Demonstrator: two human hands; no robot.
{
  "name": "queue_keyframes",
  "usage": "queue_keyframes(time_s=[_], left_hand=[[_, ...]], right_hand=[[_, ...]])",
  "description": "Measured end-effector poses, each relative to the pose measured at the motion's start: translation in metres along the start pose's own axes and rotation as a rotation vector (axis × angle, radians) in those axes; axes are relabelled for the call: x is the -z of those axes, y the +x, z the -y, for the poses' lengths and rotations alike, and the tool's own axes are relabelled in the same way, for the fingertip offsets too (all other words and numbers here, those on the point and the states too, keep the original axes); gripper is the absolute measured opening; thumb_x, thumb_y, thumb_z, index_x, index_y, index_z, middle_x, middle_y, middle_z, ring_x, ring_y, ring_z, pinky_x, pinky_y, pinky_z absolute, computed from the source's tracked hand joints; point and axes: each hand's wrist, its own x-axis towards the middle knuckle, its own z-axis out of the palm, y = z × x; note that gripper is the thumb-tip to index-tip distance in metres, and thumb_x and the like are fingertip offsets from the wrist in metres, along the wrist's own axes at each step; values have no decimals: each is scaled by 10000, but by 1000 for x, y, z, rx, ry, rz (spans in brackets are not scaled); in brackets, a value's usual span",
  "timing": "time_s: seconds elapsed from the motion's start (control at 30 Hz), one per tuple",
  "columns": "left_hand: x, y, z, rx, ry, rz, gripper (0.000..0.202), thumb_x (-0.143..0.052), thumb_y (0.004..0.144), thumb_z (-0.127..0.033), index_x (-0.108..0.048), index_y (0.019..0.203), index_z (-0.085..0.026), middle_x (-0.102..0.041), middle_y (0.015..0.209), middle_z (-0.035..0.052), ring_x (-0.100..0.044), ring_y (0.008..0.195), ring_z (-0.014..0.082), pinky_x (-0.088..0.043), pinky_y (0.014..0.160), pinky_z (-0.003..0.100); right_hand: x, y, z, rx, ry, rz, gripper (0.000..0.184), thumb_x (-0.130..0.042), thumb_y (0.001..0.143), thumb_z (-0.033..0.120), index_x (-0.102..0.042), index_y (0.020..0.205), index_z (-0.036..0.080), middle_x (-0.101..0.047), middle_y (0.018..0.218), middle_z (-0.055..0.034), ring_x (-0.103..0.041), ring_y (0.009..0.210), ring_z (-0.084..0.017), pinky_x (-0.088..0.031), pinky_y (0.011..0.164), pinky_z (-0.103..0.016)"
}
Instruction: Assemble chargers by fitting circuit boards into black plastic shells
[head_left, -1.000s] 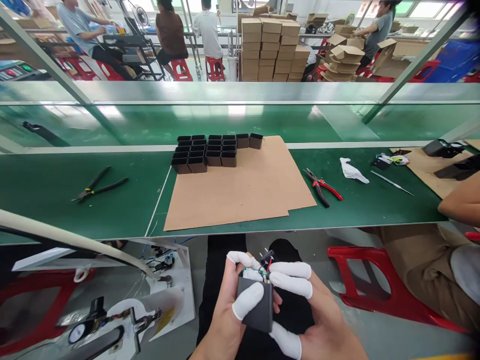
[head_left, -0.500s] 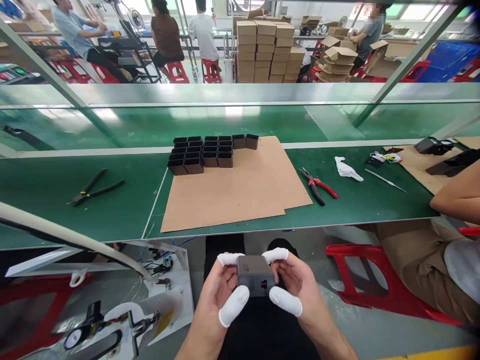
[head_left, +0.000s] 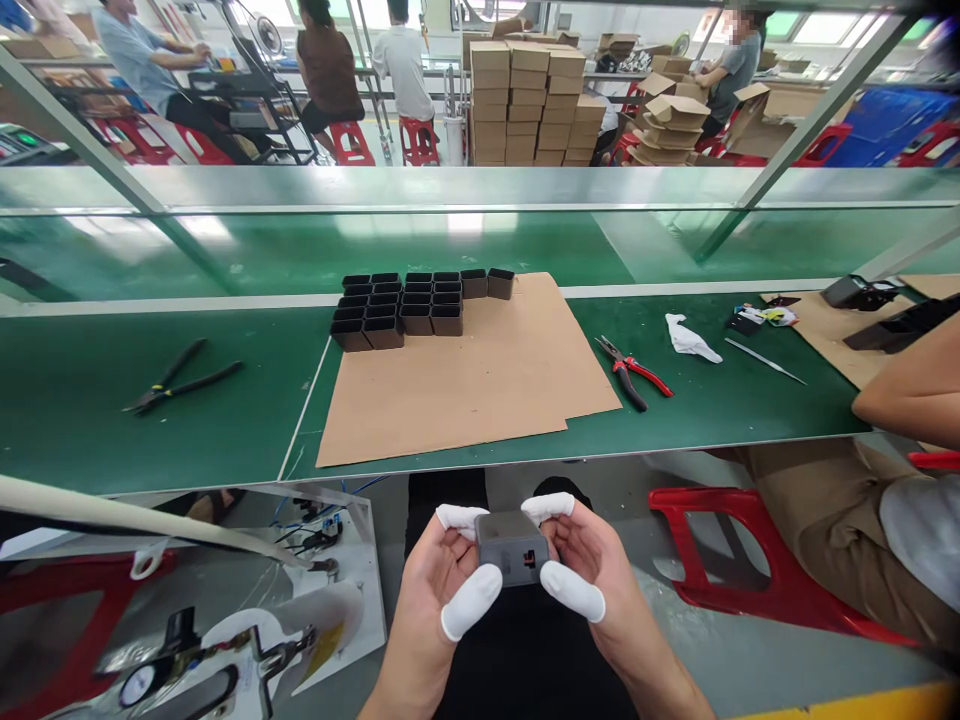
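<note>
Since one second ago, the box (head_left: 512, 548) has been turned: its wires are now out of sight, and a notched face is presented toward the near side. Across the scene a green bench (head_left: 217, 440) is stretched, with cardboard (head_left: 480, 400) laid at its middle. Black cups (head_left: 384, 335) are lined up on the cardboard's far left part; black pliers (head_left: 156, 395) are left on the bench to the left, red pliers (head_left: 627, 364) to the right. Near, short of the bench edge, the box is held between the left hand (head_left: 433, 578) and right hand (head_left: 604, 572); neither is nearer, as it is touched by both. The fingers (head_left: 551, 506) are loosely curled, parted by just the box's width, thumbs at its near corners, forefingers at the far ones. Its broader visible extent is laid left to right; its depth is foreshortened, so the true long axis cannot be told. Smallest, a notch (head_left: 529, 559) is seen right of centre on the near face.
</note>
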Motion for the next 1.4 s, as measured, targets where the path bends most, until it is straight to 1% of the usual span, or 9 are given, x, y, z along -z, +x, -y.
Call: queue_keyframes(time_s=[0.27, 0.53, 0.67, 0.77, 0.97, 1.1, 1.17, 1.3, 1.4], left_hand=[[5, 1, 5, -6, 13, 26, 491, -989, 715, -433, -721, 1062, -210, -736, 1056, 84, -736, 1024, 281, -618, 950, 380], [16, 5, 27, -74, -18, 69, 492, -973, 721, -441, -730, 1085, -217, -726, 1043, 81, -730, 977, 268, -634, 896, 367], [12, 4, 22, -33, -33, 62, 499, -1006, 687, -387, -740, 1078, -226, -732, 1075, 77, -727, 1046, 280, -624, 942, 364], [8, 2, 14, 23, -33, 33, 472, -976, 748, -403, -756, 1129, -233, -747, 1163, 95, -729, 1128, 294, -610, 997, 368], [6, -4, 11, 112, -52, -43, 623, -965, 780, -392, -740, 1347, -269, -738, 1400, 129, -715, 1275, 330, -610, 1044, 366], [10, -4, 18, 134, -59, -36, 740, -1005, 725, -312, -708, 1402, -278, -759, 1393, 127, -744, 1255, 321, -617, 1058, 366], [16, -4, 21, 86, -10, -26, 621, -1000, 737, -313, -757, 1305, -257, -797, 1302, 116, -779, 1177, 294, -640, 998, 317], [28, -6, 21, -110, 198, 4, 439, -956, 806, -264, -788, 1209, -308, -829, 1205, 55, -817, 1053, 222, -661, 944, 266], [33, -9, 14, -230, 410, 87, 417, -909, 859, -231, -797, 1242, -352, -816, 1226, 45, -812, 1065, 212, -663, 937, 256]], right_hand=[[-2, 2, 1, 10, 61, 3, 510, -947, 801, 499, -748, 1235, 318, -506, 864, 24, -473, 820, -171, -489, 834, -277], [-1, 1, 2, 25, 103, 16, 515, -949, 799, 485, -753, 1245, 319, -505, 866, 21, -458, 808, -167, -488, 810, -275], [-1, 2, 1, 36, 83, 23, 500, -934, 813, 494, -741, 1233, 304, -507, 874, 20, -470, 820, -169, -482, 816, -285], [-1, 3, -1, 64, 34, 21, 494, -912, 832, 450, -707, 1258, 307, -528, 918, 16, -498, 859, -177, -478, 841, -300], [3, -1, 3, 375, -293, 81, 625, -831, 769, 146, -643, 1340, 319, -588, 1175, -31, -575, 1040, -221, -517, 947, -363], [0, -6, 7, 657, -542, 53, 640, -768, 812, 0, -632, 1362, 299, -614, 1303, -77, -625, 1166, -251, -546, 1019, -425], [-1, -8, 6, 774, -629, 25, 611, -797, 836, 1, -629, 1352, 282, -625, 1279, -81, -614, 1143, -247, -548, 989, -420], [3, -12, 6, 862, -672, -12, 433, -809, 909, 184, -639, 1306, 222, -578, 1226, -91, -551, 1111, -267, -516, 947, -431], [7, -14, 17, 875, -740, -77, 356, -732, 946, 115, -648, 1282, 202, -565, 1225, -96, -532, 1112, -263, -473, 982, -432]])
